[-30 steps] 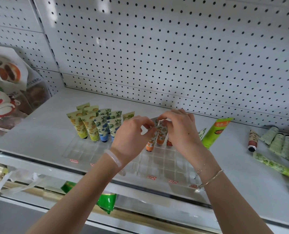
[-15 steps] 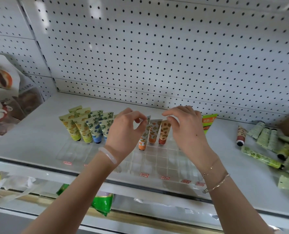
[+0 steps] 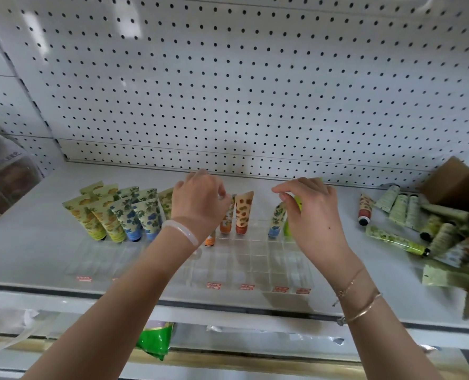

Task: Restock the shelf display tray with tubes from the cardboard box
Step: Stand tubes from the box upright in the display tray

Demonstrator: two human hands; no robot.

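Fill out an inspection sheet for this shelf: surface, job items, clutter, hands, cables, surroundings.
Surface: white shelf, carrying the tray and tubes.
Job's things: clear display tray, front cells unfilled; yellow tubes, blue tubes and orange tubes stand in its back rows; cardboard box at far right.
Clutter: loose tubes lying beside the box.
Hands: left hand at the orange tubes' tops; right hand over a green tube; grip unclear for both.
Cables: nothing seen.
Surroundings: pegboard wall; packaged goods at left; green packet below.
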